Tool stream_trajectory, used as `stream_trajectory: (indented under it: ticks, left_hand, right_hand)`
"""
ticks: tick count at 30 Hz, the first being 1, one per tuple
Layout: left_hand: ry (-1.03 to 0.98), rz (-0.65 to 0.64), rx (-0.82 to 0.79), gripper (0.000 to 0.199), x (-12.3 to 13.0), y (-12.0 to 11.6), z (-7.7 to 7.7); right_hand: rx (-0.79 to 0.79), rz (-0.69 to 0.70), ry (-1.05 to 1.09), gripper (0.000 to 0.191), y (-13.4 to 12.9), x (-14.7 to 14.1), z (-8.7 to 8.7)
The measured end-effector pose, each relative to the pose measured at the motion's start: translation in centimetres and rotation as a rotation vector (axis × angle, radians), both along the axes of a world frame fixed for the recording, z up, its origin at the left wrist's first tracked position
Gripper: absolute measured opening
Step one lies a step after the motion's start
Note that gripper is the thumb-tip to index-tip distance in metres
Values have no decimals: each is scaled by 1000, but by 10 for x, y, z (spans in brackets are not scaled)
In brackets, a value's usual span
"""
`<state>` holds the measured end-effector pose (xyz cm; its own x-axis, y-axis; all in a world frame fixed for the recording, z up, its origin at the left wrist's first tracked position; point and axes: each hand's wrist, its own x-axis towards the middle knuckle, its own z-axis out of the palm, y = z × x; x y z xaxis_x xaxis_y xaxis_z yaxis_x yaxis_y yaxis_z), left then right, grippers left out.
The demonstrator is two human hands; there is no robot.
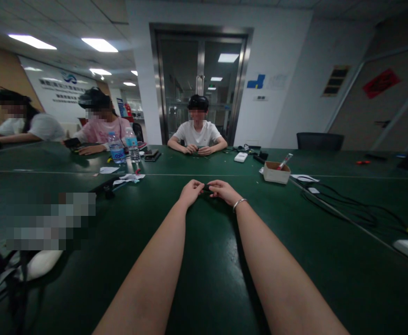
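Both arms reach forward over the dark green table (210, 242). Between my hands is a small black object (206, 187), too small to make out in detail. The fingertips of my left hand (191, 192) pinch its left end. From the other side, my right hand (224, 191) holds it with thumb and fingers closed; a silver bangle is on that wrist. The hands are close together, just above or on the tabletop.
Across the table sits a person (198, 132); two more people are at the left. Two water bottles (132, 145) stand left of centre. A small box (276, 173) holding a pen-like item, black cables (343, 204) and papers lie rightward.
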<state>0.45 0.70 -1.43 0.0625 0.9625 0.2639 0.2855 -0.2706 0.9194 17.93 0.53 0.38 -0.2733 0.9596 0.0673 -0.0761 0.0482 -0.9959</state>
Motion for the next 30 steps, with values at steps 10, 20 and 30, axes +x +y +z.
stream_trajectory:
  ticks: [10, 20, 30]
  left_hand:
    - [-49, -37, 92, 14, -2, 1, -1]
    - [-93, -53, 94, 13, -2, 1, -1]
    - [-128, -35, 78, 12, -3, -3, 3]
  right_hand:
    - [-12, -28, 31, 8, -3, 0, 3]
    - [14, -7, -24, 2, -2, 0, 2]
    - [53, -38, -89, 20, 4, -4, 0]
